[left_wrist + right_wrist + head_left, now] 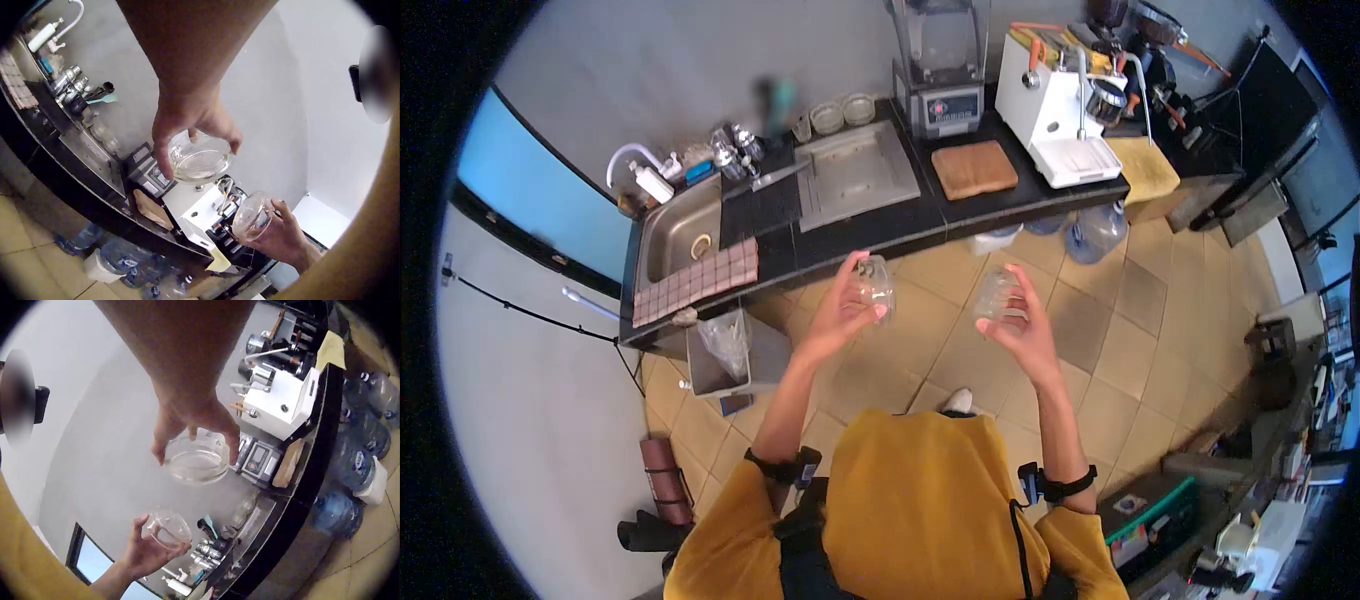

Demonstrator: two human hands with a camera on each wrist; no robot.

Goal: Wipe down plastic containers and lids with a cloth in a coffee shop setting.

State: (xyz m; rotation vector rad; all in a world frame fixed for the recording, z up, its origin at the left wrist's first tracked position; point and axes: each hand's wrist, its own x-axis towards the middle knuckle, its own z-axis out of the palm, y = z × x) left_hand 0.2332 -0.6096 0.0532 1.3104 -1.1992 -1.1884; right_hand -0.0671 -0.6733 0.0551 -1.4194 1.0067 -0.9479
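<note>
In the head view my left hand [830, 325] grips a small clear glass cup [880, 288], thumb on one side and fingers on the other. My right hand [1028, 338] holds a second clear glass cup [994, 296] the same way. The two cups are apart, held in front of the body over the tiled floor. The left wrist view shows the first cup [200, 161] spanned by the thumb and fingers of the left hand [190, 115]. From the right wrist, the second cup [197, 461] looks see-through, with no contents showing.
A dark counter [775, 245] runs ahead, carrying a sink [690, 225], a metal drain tray [860, 180], a blender [945, 100], a wooden board [973, 169] and a white espresso machine [1050, 110]. More glass cups [827, 117] stand behind the tray. A bin [765, 350] is at left.
</note>
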